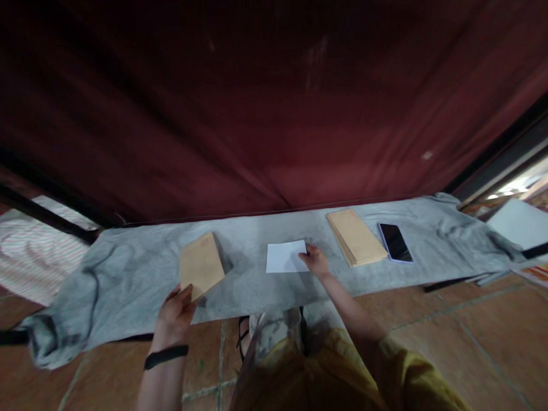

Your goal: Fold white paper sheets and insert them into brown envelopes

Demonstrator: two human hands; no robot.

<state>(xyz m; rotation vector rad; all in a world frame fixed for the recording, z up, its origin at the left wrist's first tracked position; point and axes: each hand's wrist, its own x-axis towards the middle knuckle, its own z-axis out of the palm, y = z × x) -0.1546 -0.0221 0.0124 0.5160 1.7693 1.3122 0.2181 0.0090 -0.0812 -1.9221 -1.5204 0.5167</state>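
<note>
My left hand (176, 310) grips the lower left corner of a tan paper envelope (200, 264), which is tilted above the cloth. In the middle of the bench, a white sheet of paper (283, 257) is pinched at its right edge by my right hand (315, 261). Whether the sheet is one piece or folded I cannot tell. To the right of that hand lies a stack of tan envelopes (357, 237), slightly fanned along its left side. A phone (395, 242) with a dark screen and a purple edge rests beside the stack.
A grey cloth (246, 297) covers the narrow bench, bunched at both ends. Behind it hangs a dark red sheet (280, 138). Black metal bars (33, 210) stand at the sides. A striped cloth (22, 253) is at the far left, above a tiled floor (443, 337).
</note>
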